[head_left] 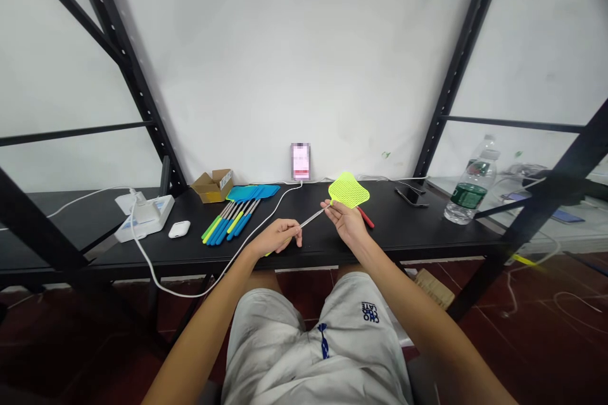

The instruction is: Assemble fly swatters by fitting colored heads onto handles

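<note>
Between my two hands a fly swatter [348, 190] with a yellow-green perforated head and a thin metal rod slants up to the right over the black table. My left hand [278, 236] is closed round its lower end, where a bit of yellow handle shows below the fingers. Near the neck, just under the head, my right hand [348, 218] pinches the rod. A red handle [365, 218] lies on the table beside my right hand; its other end is hidden. To the left, several fly swatters [253, 193] with blue heads lie stacked, their handles blue, yellow and green.
Behind the stack stands an open cardboard box [212, 186]. A phone [301, 161] leans on the wall, its white cable [247, 242] crossing the table. A power strip [147, 218] and white earbud case [179, 229] sit left; a dark phone [411, 196] and water bottle [470, 190] right.
</note>
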Action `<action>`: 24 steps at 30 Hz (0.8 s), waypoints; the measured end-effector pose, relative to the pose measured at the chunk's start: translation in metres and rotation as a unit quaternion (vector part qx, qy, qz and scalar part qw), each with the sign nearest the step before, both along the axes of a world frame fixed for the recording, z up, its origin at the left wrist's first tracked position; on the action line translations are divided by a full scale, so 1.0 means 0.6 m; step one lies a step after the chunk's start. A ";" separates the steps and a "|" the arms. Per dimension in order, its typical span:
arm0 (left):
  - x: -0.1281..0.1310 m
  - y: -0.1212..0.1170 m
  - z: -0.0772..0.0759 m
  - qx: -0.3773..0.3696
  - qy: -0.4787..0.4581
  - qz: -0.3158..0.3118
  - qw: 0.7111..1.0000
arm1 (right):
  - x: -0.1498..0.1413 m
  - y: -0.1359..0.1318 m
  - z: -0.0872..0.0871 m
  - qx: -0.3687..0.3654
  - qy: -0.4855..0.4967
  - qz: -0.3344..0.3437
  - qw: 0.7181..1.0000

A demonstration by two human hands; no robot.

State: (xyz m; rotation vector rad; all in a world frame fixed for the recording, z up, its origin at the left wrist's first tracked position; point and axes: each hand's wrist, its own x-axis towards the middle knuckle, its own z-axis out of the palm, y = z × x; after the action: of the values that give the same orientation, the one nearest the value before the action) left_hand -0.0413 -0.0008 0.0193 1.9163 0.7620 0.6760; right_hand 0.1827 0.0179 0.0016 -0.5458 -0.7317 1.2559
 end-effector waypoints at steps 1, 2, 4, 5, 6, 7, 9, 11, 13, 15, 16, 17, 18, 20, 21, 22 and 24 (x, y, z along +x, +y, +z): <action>0.000 0.000 0.000 0.001 -0.002 -0.001 1.000 | -0.001 -0.001 0.000 0.004 -0.004 0.000 1.000; 0.000 0.001 -0.001 0.001 -0.005 -0.003 1.000 | -0.003 -0.002 0.001 0.006 -0.006 0.001 1.000; -0.001 0.002 -0.002 0.002 -0.008 -0.007 1.000 | -0.006 -0.005 0.002 0.006 -0.004 0.004 1.000; -0.001 0.002 -0.002 0.003 -0.008 -0.006 1.000 | -0.007 -0.006 0.003 0.005 -0.004 0.005 1.000; -0.001 0.002 -0.002 0.003 -0.007 -0.004 1.000 | -0.007 -0.007 0.003 0.002 -0.006 0.007 1.000; -0.001 0.001 -0.002 0.004 -0.005 -0.002 1.000 | -0.007 -0.008 0.004 -0.002 -0.009 0.010 1.000; -0.001 0.001 -0.002 0.010 0.002 0.002 1.000 | -0.005 -0.007 0.004 -0.010 -0.018 0.019 1.000; 0.001 0.000 -0.002 0.016 0.012 0.005 1.000 | -0.001 -0.005 0.003 -0.019 -0.022 0.023 0.999; 0.002 0.000 -0.003 0.020 0.020 0.010 1.000 | 0.004 -0.001 0.003 -0.023 -0.022 0.012 0.999; 0.004 0.000 -0.004 0.019 0.029 0.017 0.999 | 0.008 0.001 0.003 -0.020 -0.026 -0.009 0.999; 0.004 0.000 -0.005 0.018 0.033 0.021 0.999 | 0.008 0.001 0.002 -0.018 -0.030 -0.022 0.999; 0.005 0.000 -0.005 0.017 0.035 0.026 0.999 | 0.007 0.001 0.002 -0.014 -0.035 -0.036 0.999; 0.006 -0.001 -0.006 0.018 0.036 0.031 0.999 | 0.004 0.000 0.001 -0.011 -0.038 -0.050 0.998; 0.008 -0.001 -0.007 0.031 0.032 0.038 0.998 | -0.004 -0.002 -0.001 -0.010 -0.043 -0.077 0.996; 0.009 -0.001 -0.008 0.041 0.029 0.040 0.998 | -0.008 -0.003 -0.003 -0.013 -0.045 -0.089 0.995; 0.009 -0.001 -0.009 0.051 0.027 0.042 0.997 | -0.013 -0.004 -0.004 -0.016 -0.049 -0.100 0.994; 0.010 -0.001 -0.010 0.065 0.026 0.044 0.997 | -0.021 -0.004 -0.008 -0.023 -0.058 -0.115 0.991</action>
State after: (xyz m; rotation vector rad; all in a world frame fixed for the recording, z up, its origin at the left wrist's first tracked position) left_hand -0.0353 -0.0016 0.0135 2.0339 0.8574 0.7473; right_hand 0.1703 0.0155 -0.0030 -0.7251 -0.7169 1.0336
